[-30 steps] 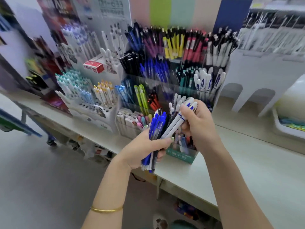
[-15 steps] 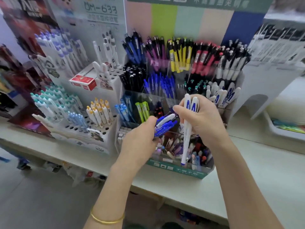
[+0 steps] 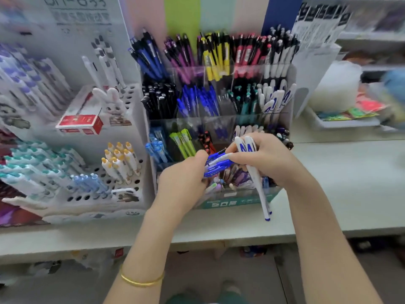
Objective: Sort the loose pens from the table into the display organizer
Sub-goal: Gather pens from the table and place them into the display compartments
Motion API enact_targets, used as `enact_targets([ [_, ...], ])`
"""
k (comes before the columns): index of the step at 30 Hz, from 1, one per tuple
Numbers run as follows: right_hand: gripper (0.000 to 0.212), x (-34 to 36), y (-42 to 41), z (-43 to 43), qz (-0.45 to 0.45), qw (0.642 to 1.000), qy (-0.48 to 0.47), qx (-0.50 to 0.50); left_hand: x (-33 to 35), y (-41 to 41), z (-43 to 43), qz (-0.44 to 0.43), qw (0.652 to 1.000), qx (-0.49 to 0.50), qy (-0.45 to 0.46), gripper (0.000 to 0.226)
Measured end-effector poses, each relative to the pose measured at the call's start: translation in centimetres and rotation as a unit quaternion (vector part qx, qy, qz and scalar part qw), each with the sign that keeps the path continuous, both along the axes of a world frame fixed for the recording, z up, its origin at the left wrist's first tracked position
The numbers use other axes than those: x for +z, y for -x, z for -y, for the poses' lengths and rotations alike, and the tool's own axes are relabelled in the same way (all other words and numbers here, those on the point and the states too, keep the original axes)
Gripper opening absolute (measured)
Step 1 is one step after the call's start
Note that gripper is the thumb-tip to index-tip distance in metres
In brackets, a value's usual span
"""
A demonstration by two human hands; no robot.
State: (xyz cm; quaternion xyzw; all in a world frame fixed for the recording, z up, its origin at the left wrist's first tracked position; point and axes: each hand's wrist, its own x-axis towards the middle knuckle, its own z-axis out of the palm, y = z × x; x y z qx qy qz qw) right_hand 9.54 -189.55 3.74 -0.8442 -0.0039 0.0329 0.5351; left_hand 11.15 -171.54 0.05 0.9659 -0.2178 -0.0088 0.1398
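Table [image 3: 341, 185]: pale counter across the view; the organizer [image 3: 221, 202] stands on it at centre, with a white rack [image 3: 122, 194] just to its left.
Organizer: clear tiered box, pens upright and grouped by colour, 1 colour to a compartment; both hands work right in front of its low front tier.
Left hand [image 3: 184, 183]: fingers curled round a bundle of blue pens [image 3: 217, 166], which lies roughly level and points toward the other hand. Probably held as the stock to pick from.
Right hand [image 3: 269, 159]: palm and outer fingers clamp 2 white pens [image 3: 256, 181], clips up, tips hanging down past the organizer's front edge. Its thumb and forefinger reach into the blue bundle and seem to pinch a pale pen there; blur makes that contact uncertain.
Why this grip: parking the white pens against the palm frees the fingertips to pull out 1 more, so like pens collect in 1 hand before going in.
Task pens: those I can make out are all in the 2 hands, none yet dropped in.
Likely targets: white stock [image 3: 274, 99] sits at the right of the middle tier, blue stock [image 3: 197, 99] toward its left.
Stage: sorting by colour in hand, placing not yet begun.
Risk: the hanging white pens are gripped only near their tops and could slip while the fingers tug.
Bangle [image 3: 140, 281]: gold, on the left forearm.
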Motion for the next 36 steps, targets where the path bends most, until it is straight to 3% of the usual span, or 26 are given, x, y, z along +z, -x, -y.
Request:
enact_targets([
  [3,0.004,-0.3,0.5,0.1,0.018,0.999,-0.018,-0.020,-0.3,0.0,0.0,-0.027,0.999,-0.015,0.030,0.019],
  [7,0.012,0.0,0.1,1.7,0.065,0.982,-0.123,-0.124,-0.8,-0.1,-0.3,-0.086,0.992,-0.013,0.092,0.012],
  [10,0.011,0.2,0.0,2.0,0.056,0.977,-0.155,-0.133,-1.1,-0.2,-0.1,-0.131,0.982,-0.013,0.137,0.011],
  [17,0.019,-2.8,-0.4,2.3,-0.012,0.951,-0.275,-0.142,-1.4,0.0,1.8,-0.137,0.982,-0.031,0.128,0.014],
  [21,0.027,-2.7,-0.2,3.3,0.076,0.920,-0.309,-0.227,-1.7,-0.1,2.2,-0.167,0.978,-0.029,0.121,0.010],
  [25,0.024,-2.0,-0.2,5.7,0.208,0.876,-0.276,-0.337,-2.4,-0.5,1.5,-0.223,0.940,0.047,0.255,0.006],
  [32,0.017,-4.1,-0.2,0.7,0.276,0.893,-0.137,-0.327,-0.9,-0.4,3.2,-0.262,0.820,0.136,0.490,0.010],
  [36,0.006,-5.5,-1.6,-0.1,0.363,0.871,-0.038,-0.330,-0.8,-0.7,3.4,-0.259,0.794,0.143,0.530,0.010],
])
